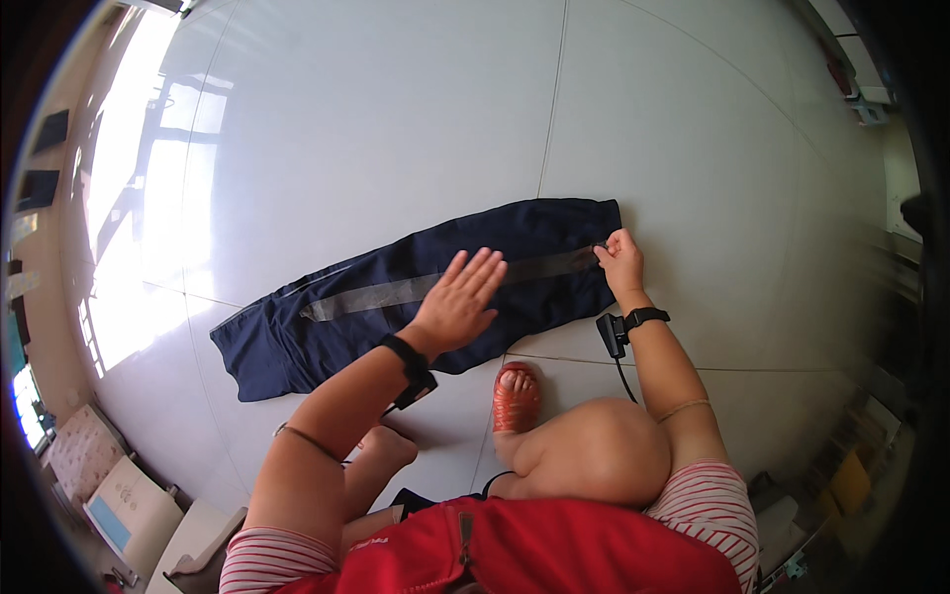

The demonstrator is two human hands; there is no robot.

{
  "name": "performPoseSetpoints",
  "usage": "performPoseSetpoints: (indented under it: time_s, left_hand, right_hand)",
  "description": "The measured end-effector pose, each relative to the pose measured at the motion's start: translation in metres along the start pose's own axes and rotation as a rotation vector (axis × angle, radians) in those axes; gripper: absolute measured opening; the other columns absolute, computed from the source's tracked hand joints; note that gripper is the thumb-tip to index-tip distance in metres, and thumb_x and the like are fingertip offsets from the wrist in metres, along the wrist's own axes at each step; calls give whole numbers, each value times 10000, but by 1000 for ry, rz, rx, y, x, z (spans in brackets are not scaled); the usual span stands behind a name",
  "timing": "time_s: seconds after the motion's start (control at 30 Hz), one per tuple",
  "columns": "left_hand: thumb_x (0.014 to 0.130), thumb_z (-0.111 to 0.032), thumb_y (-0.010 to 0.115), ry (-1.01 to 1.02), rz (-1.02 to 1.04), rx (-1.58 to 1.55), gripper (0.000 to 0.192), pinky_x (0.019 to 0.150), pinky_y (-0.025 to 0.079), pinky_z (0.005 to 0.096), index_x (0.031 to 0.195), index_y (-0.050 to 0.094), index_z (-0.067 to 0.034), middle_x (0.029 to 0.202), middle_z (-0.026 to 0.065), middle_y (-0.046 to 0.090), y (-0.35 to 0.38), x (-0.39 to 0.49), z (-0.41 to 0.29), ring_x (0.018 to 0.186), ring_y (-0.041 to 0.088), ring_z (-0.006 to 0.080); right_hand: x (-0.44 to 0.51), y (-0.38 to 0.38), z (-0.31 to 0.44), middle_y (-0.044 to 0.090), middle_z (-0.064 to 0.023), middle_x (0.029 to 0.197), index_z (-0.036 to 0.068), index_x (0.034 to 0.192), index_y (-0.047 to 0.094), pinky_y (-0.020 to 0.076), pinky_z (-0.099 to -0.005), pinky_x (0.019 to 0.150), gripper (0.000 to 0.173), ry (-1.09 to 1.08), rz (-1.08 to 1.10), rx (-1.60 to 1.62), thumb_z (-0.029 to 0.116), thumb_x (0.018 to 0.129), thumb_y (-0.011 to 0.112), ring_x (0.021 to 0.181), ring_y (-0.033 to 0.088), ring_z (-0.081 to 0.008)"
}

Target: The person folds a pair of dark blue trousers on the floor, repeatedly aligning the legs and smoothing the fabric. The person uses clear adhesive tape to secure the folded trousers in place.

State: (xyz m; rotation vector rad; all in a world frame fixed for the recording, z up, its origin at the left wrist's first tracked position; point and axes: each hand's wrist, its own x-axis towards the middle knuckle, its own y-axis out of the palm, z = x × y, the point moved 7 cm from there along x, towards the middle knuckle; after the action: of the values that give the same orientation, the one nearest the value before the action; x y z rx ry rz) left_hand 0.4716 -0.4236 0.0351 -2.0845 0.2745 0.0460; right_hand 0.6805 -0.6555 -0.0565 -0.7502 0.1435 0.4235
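A pair of dark navy trousers (334,349), folded lengthwise, lies aslant on the floor in front of me. Along its upper face runs a long strip of clear adhesive tape (378,295), wrinkled at its left end. My right hand (622,261) is at the right edge of the cloth, thumb and fingers pinching the tape's right end. Over the middle of the strip is my left hand (462,297), palm down with fingers extended and nothing held; whether it touches the tape I cannot tell. It hides part of the tape and cloth beneath.
Glossy pale floor tiles (415,134) surround the cloth. My foot in a red sandal (516,397) stands just below its lower edge. Black straps with small devices (612,334) sit on both wrists, a cable hanging from the right one. Boxes (133,497) stand at the lower left.
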Motion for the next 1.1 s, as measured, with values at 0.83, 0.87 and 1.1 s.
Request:
performPoseSetpoints:
  time_s: [0.83, 0.87, 1.1]
  left_hand:
    - [819, -321, 691, -698, 180, 234, 859, 1198, 137, 469, 1510, 258, -50, 1563, 127, 294, -20, -223, 156, 1470, 216, 277]
    - [819, -291, 689, -654, 59, 206, 842, 1200, 136, 465, 1500, 268, -32, 1541, 142, 327, -27, -210, 148, 1462, 236, 286]
    - [751, -251, 787, -446, -112, -189, 990, 1201, 189, 418, 1514, 200, -21, 1550, 174, 284, -25, -127, 90, 1466, 206, 321]
  right_hand:
    - [2, -7, 22, 593, -60, 691, 49, 814, 537, 546, -311, 554, 211, 233, 37, -64, 54, 774, 744, 641, 612, -164]
    - [2, -14, 35, 624, -79, 695, 55, 797, 565, 523, -354, 608, 184, 177, -9, -222, 123, 777, 735, 649, 630, -221]
    - [-43, 27, 222, 573, -8, 656, 27, 764, 549, 440, -268, 568, 214, -150, 629, 110, 144, 839, 711, 623, 537, -81]
